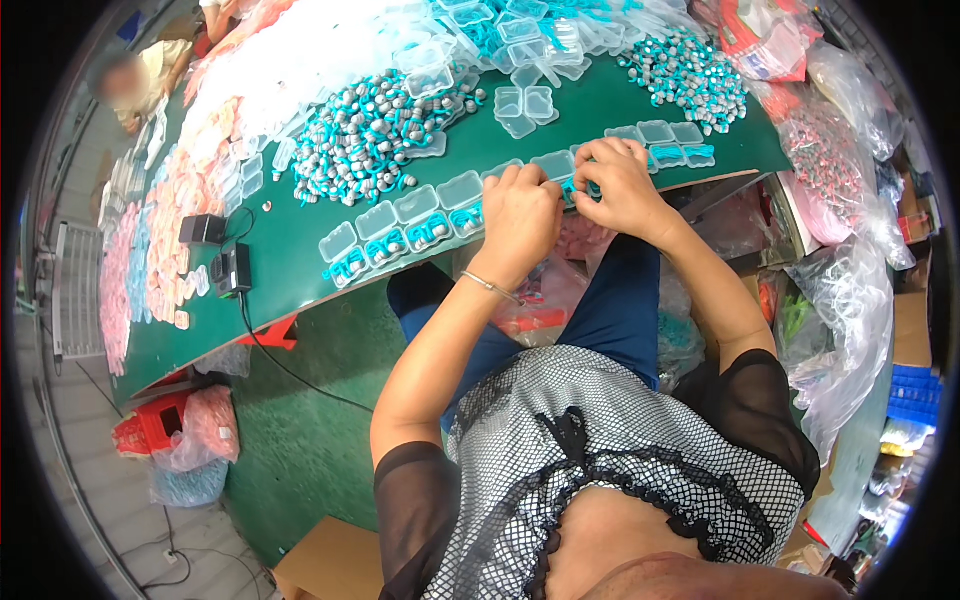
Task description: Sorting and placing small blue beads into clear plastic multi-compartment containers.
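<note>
A row of small clear plastic boxes with raised lids (415, 206) runs along the near edge of the table. The boxes on the left hold teal cords with grey-white bead-like ends (427, 230); two at the right end hold teal strips (686, 154). Over the middle of the row, my left hand (522, 222) is closed with its fingers curled down; whatever they grip is hidden. Close beside it on the right, my right hand (625, 188) bends its fingers around a teal cord (580, 190) at one box. My hands partly cover the boxes between them.
Behind the row lie a large pile of teal-and-grey corded pieces (360, 135) and a smaller one (685, 80). Open clear boxes (523, 108) stand between them. Two black devices (230, 268) sit left, one trailing a cable. Plastic bags (840, 290) crowd the right side.
</note>
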